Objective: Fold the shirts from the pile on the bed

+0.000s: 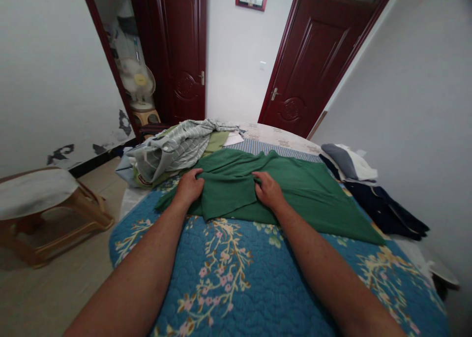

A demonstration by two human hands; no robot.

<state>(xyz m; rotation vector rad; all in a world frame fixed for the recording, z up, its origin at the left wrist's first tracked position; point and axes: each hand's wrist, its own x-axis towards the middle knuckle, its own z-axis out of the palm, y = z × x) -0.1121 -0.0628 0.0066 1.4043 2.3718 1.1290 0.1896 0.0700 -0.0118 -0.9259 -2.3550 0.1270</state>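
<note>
A green garment lies spread across the blue floral quilt, its wider end toward the right. Its exact kind I cannot tell. My left hand pinches the cloth near its left end, thumb and fingers closed. My right hand grips a fold of the same cloth closer to its middle. Between both hands a section is drawn up in soft creases, with a flap hanging toward me. The fingertips are partly hidden by the fabric.
Rumpled clothes, a grey checked one on top, lie at the left back. Folded dark trousers and a grey-and-white garment rest along the right edge. A stool stands on the left floor; a fan is behind the doorway.
</note>
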